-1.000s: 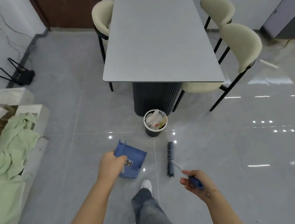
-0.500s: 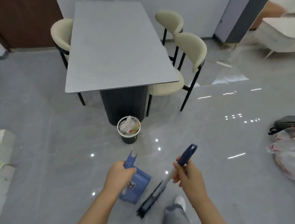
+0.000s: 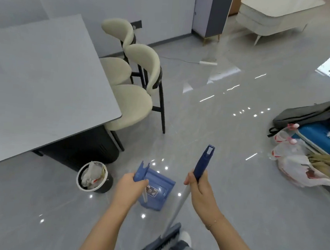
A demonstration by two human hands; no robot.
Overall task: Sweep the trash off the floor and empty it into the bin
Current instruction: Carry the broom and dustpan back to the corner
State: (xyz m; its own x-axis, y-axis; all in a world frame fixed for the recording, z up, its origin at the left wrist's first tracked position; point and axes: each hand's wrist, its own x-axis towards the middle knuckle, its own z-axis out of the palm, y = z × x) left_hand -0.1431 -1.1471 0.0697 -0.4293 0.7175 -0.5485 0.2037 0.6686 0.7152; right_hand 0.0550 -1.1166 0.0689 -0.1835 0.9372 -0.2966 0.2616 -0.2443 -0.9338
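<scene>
My left hand [image 3: 130,187] grips the handle of a blue dustpan [image 3: 158,191], which hangs over the grey floor in front of me. My right hand [image 3: 199,188] grips a broom [image 3: 174,220] by its blue handle top; its white shaft slants down to the dark bristle head near my foot. A small black bin [image 3: 94,177] with a white rim stands on the floor left of the dustpan, by the table's dark base, and is filled with crumpled white trash.
A grey table [image 3: 35,79] fills the left, with two cream chairs [image 3: 137,87] tucked at its side. Plastic bags [image 3: 299,169], a blue case and a grey bag lie at the right. A white bench [image 3: 271,18] stands far back. A power strip [image 3: 207,63] lies on the floor.
My view has swung to the right, so the table and bin slid left. The broom went from lying low to upright in my right hand. The dustpan stays in my left hand.
</scene>
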